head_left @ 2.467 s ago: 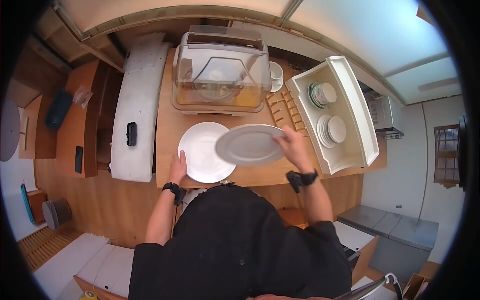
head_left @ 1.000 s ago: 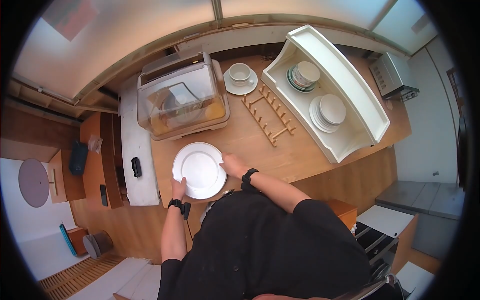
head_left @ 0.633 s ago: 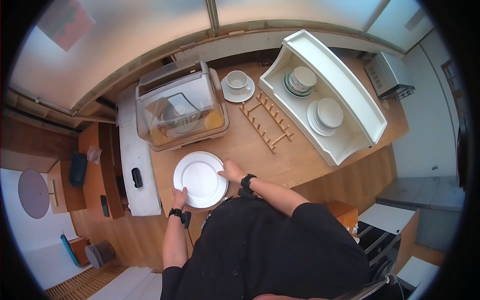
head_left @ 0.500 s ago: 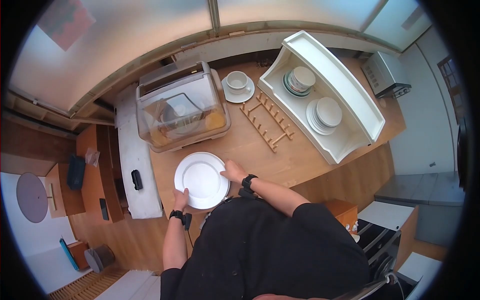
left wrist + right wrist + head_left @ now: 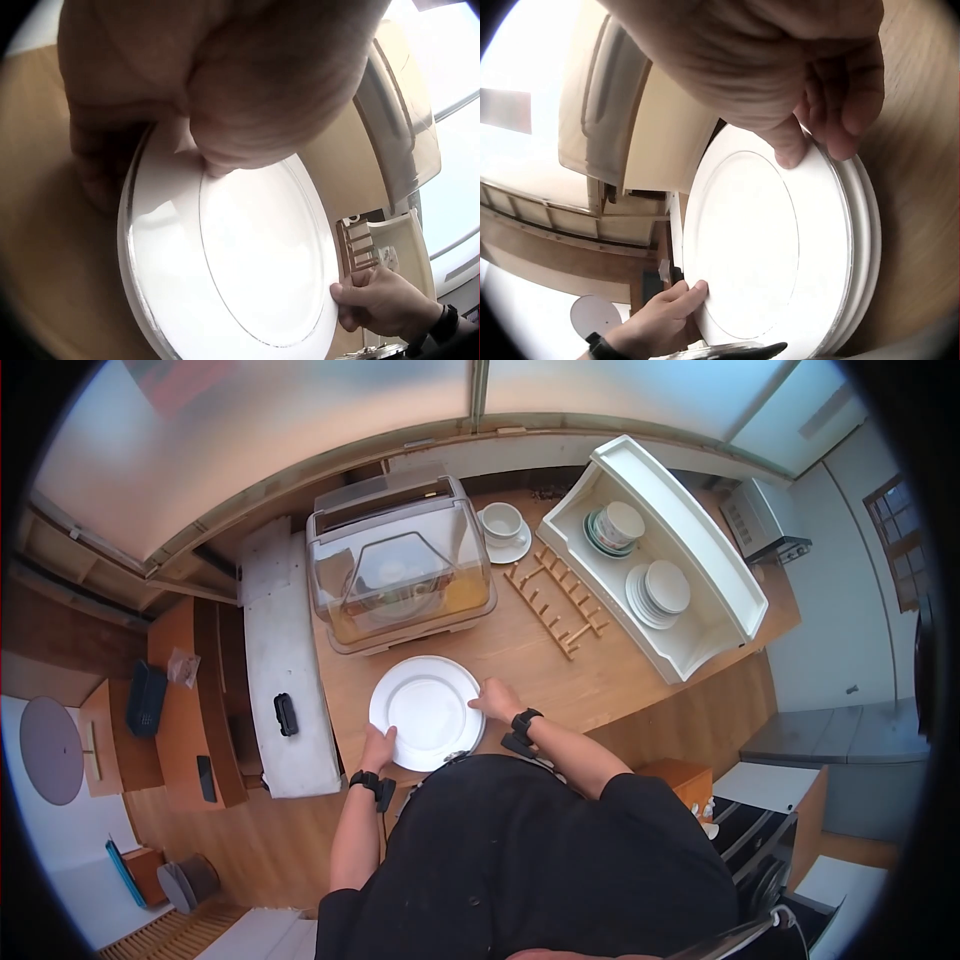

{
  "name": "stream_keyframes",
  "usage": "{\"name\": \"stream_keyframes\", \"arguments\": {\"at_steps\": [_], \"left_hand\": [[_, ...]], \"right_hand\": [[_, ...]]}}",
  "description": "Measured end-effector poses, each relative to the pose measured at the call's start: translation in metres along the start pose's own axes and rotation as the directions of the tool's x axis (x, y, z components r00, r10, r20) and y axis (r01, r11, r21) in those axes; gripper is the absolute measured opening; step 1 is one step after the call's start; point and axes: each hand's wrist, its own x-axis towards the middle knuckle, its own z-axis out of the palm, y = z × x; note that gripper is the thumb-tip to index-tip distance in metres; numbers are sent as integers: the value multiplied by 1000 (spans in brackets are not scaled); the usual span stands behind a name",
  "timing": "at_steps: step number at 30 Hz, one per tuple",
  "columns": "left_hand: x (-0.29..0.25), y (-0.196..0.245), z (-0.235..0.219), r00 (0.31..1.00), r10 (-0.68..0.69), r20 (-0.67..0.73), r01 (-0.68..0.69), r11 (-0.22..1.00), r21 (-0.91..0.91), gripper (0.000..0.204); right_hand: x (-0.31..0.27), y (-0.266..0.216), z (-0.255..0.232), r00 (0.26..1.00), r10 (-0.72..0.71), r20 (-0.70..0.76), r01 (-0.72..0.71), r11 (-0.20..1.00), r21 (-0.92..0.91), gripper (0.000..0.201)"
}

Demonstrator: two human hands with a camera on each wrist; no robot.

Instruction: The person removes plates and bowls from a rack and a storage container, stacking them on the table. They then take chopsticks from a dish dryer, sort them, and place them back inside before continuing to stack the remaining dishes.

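White plates point(image 5: 428, 712) lie stacked near the table's front edge; in the right wrist view the top plate point(image 5: 742, 244) has a thin silver rim, with more plate rims beneath it. My left hand point(image 5: 376, 748) grips the near left side, its thumb on the top face and its fingers at the rim, partly hidden in the left wrist view. On the right side, my right hand point(image 5: 496, 701) pinches the rim between thumb and fingers. How many plates each hand holds, I cannot tell.
Behind the plates stands a clear-lidded dish box point(image 5: 400, 585). A cup point(image 5: 500, 523) on a saucer is beside it. Farther right are a wooden peg rack point(image 5: 548, 600) and a white tray point(image 5: 735, 588) holding bowls and plates. A white bench point(image 5: 283, 660) adjoins the table's left side.
The plate that my right hand held raised at the right 2.5 seconds ago now lies on the other. Since half a second ago the head view has shifted; both hands remain at the rim.
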Motion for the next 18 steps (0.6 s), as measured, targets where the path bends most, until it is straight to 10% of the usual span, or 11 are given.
{"name": "stream_keyframes", "arguments": {"at_steps": [10, 13, 18], "left_hand": [[25, -4, -3, 997, 4, 73, -8, 998, 60, 66], [26, -7, 3, 997, 9, 81, -11, 1000, 21, 69], [18, -4, 3, 996, 29, 80, -22, 996, -84, 73]], "right_hand": [[-17, 1, 21, 999, -12, 41, 2, 973, 231, 41], [-23, 4, 25, 989, -1, 148, -105, 700, 707, 39], [-9, 15, 27, 962, -116, 249, -137, 583, 801, 39]]}}
